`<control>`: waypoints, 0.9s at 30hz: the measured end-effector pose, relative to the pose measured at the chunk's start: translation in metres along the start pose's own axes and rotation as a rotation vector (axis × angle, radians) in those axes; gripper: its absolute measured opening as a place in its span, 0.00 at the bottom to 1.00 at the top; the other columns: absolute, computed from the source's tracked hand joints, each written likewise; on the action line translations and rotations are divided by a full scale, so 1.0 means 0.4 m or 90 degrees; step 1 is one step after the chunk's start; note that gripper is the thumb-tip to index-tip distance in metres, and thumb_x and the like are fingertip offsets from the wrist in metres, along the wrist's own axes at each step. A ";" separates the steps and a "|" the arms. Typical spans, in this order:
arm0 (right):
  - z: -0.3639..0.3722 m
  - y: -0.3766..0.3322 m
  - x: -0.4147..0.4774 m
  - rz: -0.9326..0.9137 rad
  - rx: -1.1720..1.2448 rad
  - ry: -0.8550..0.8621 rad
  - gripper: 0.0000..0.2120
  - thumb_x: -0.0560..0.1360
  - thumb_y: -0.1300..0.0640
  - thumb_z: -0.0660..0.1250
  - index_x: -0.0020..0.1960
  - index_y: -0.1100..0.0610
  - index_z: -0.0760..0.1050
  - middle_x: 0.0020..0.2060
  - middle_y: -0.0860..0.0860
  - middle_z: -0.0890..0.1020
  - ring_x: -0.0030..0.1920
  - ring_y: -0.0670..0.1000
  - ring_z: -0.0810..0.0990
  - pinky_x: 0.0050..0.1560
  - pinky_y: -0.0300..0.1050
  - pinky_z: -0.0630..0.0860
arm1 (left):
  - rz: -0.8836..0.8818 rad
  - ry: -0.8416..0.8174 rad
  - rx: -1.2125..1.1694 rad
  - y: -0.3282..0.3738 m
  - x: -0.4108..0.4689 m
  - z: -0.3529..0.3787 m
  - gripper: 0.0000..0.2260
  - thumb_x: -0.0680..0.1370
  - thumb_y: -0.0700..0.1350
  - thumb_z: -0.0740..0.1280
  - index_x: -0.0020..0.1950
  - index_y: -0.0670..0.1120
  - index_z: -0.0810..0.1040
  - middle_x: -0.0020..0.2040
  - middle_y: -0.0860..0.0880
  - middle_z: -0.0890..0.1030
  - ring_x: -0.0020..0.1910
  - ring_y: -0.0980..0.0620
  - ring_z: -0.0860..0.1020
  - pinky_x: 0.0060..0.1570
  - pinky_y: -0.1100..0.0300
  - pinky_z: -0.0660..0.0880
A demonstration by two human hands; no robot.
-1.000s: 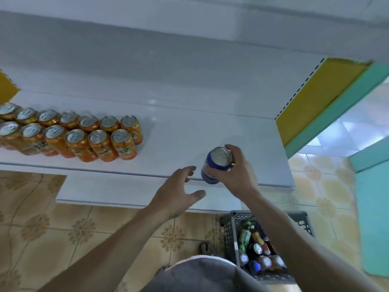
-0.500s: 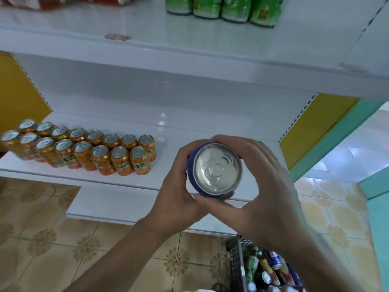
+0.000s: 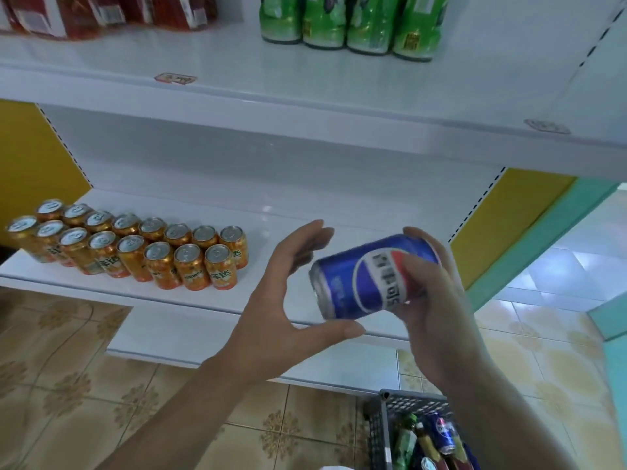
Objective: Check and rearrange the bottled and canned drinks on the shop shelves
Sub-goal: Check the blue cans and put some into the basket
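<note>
Down by the person's feet a grey basket [image 3: 407, 400] stands on the tiled floor with mixed drinks [image 3: 441, 435] in it. Above it the right hand [image 3: 437, 310] grips a blue can [image 3: 366, 276], held in the air on its side with the top end turned left, in front of the lower shelf [image 3: 271, 239]. The left hand [image 3: 281, 293] is spread wide beside that end, holding nothing; its thumb lies just under the can, perhaps touching, I cannot tell. Further back, orange cans [image 3: 135, 252] stand upright in two rows at the shelf's left. On the upper shelf [image 3: 305, 96] are green bottles [image 3: 349, 25] and red packs [image 3: 101, 15].
</note>
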State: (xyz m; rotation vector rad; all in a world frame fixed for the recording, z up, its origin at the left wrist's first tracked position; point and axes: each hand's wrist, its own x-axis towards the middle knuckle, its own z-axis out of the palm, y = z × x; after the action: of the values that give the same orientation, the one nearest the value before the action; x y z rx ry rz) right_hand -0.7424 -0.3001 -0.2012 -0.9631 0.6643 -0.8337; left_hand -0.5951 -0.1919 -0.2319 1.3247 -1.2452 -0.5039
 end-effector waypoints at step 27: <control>-0.014 0.046 -0.003 0.124 0.110 -0.039 0.20 0.72 0.50 0.69 0.59 0.61 0.79 0.49 0.59 0.84 0.44 0.54 0.83 0.38 0.45 0.81 | 0.033 -0.006 0.057 0.052 0.012 0.037 0.33 0.71 0.51 0.76 0.73 0.55 0.66 0.70 0.56 0.70 0.70 0.51 0.71 0.56 0.62 0.79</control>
State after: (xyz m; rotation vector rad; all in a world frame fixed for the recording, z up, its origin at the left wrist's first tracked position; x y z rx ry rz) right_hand -0.7419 -0.2958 -0.2199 -0.7524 0.6121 -0.6746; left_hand -0.6139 -0.1972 -0.2146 1.3627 -1.3189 -0.4223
